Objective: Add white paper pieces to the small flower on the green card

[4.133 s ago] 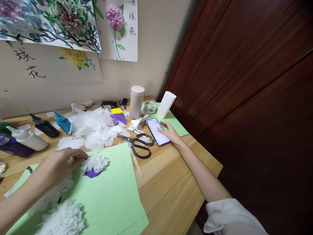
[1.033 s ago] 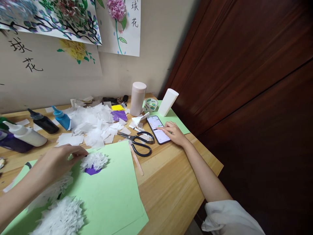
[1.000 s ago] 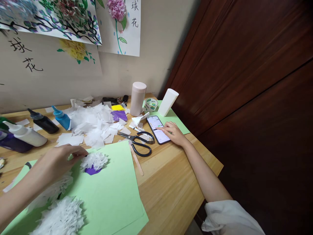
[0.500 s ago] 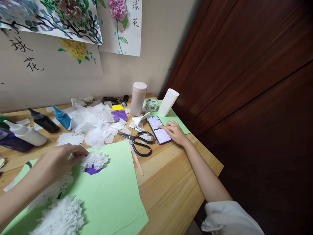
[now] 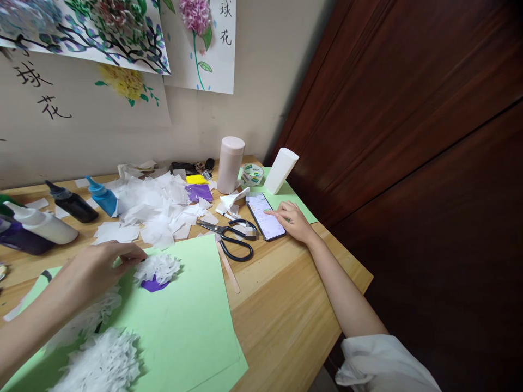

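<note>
My left hand (image 5: 104, 262) is closed in a pinch at the left edge of a small white tissue-paper flower (image 5: 159, 268); what the fingertips hold, if anything, I cannot make out. A purple paper shape (image 5: 154, 284) shows below this flower on the green paper sheet (image 5: 188, 326). A larger white tissue-paper flower (image 5: 102, 362) lies nearer me, and another is partly hidden behind my left forearm. My right hand (image 5: 294, 220) rests beside a smartphone (image 5: 265, 215), its index finger stretched onto the lit screen.
Black-handled scissors (image 5: 229, 234) and a wooden stick (image 5: 227, 267) lie left of the phone. White tissue scraps (image 5: 157, 201) cover the back. Paint bottles (image 5: 73, 201) stand or lie at left. Behind the phone are a pale cup (image 5: 231, 163), a tape roll (image 5: 252, 174) and a white container (image 5: 281, 170).
A small dark bar on the phone screen has disappeared. Both hands stay where they were; the view has shifted very slightly.
</note>
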Demonstrator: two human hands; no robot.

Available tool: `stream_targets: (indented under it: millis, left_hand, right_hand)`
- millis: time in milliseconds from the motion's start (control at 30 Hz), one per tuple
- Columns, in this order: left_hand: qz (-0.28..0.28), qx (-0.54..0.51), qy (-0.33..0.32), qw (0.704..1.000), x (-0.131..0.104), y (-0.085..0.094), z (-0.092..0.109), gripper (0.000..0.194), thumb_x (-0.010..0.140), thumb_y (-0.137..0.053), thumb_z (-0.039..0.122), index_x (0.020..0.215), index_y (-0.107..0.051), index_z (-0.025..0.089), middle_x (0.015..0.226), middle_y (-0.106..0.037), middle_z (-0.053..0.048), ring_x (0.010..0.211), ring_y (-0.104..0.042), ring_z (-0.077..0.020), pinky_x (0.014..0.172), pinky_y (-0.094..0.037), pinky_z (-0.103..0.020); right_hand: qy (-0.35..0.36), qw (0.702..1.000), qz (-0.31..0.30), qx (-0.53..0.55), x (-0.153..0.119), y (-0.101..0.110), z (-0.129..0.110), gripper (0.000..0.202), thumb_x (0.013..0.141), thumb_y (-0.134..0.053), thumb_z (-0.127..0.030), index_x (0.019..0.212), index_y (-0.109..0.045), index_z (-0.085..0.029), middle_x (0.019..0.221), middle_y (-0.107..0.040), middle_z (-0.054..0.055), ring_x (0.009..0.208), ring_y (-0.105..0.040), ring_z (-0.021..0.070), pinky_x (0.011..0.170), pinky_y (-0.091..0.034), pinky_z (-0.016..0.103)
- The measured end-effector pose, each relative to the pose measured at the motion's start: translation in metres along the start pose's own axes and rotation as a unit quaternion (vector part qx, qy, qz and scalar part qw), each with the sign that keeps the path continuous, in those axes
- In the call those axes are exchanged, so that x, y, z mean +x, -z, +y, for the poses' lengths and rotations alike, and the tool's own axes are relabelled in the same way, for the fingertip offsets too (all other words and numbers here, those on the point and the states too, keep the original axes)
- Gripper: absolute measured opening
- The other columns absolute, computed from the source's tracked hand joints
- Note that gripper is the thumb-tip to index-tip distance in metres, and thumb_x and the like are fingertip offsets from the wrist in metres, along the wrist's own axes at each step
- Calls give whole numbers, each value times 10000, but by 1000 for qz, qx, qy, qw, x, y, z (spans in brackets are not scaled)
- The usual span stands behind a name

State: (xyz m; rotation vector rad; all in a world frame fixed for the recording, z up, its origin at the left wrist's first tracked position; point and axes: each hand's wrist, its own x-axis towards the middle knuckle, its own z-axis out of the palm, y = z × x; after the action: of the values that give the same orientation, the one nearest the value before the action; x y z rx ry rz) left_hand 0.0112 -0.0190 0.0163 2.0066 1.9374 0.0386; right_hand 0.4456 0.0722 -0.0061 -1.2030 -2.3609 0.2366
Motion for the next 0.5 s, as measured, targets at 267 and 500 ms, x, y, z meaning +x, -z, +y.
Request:
stream_targets:
  millis: [267, 500]
  left_hand:
    - [-3, -11, 18, 1000, -2, 4, 6, 384, 652, -399, 510, 816, -665, 288, 895, -703, -12, 818, -613, -224, 709, -449, -299]
    - [9, -22, 18, 1000, -2, 6, 8, 387, 629, -406, 526, 778, -672, 286, 850, -706, -12, 780, -618, -227, 689, -452, -304]
  right_hand:
    - [-4, 1000, 24, 2, -3, 6, 6, 291, 900, -427, -245, 1011, -694, -277, 677, -423, 6, 712, -430, 156, 714, -309, 324]
    - [-7, 1000, 5, 1, -2, 4, 4, 297, 902, -422, -227, 1034, -682, -282, 675, -419, 2, 721, -442, 151, 728, -311, 323]
